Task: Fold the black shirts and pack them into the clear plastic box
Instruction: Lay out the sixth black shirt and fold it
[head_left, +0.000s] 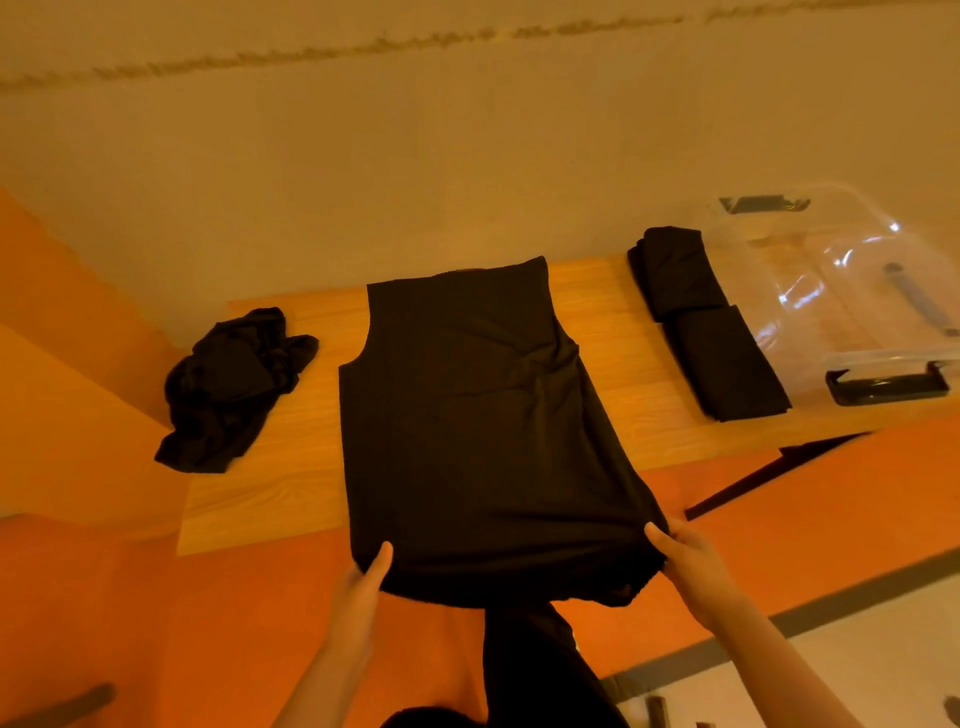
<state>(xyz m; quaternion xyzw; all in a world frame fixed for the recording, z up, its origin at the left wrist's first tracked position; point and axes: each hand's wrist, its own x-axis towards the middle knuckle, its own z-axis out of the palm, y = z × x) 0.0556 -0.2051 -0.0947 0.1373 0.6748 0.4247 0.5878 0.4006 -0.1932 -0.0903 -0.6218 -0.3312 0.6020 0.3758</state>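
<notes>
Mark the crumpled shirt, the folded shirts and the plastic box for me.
crumpled shirt (228, 384), head view, middle of the heap
folded shirts (706, 322), head view, where the two meet
plastic box (852, 312), head view, clear near wall

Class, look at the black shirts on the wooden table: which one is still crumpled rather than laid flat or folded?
The crumpled black shirt at the table's left end. It lies bunched, unlike the spread black shirt and the folded black shirts.

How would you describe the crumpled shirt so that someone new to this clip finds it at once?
Start at the wooden table against the wall. At its left end, apart from the flat shirt that both hands hold by the hem, lies the crumpled shirt. It is the only black garment left in a loose heap; the folded shirts by the clear plastic box at the right end are neat rectangles.
</notes>
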